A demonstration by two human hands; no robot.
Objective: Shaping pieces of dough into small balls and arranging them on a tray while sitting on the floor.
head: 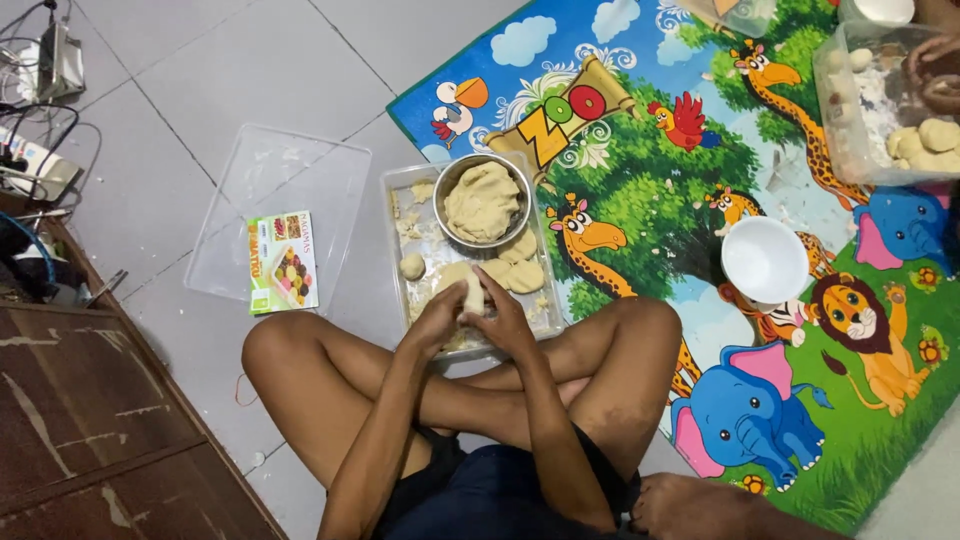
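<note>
Hands met at the centre of the frame: left hand (437,318) and right hand (507,322) both cupped closed around a dough lump (470,290), pressing it between them above a clear plastic tray (392,210). Just above sat a metal bowl (521,195) of dough, flattened dough pieces (520,265) beside it.

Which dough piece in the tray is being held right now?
The dough lump between the left hand and right hand, at the clear tray's near end; others lie untouched.
</note>
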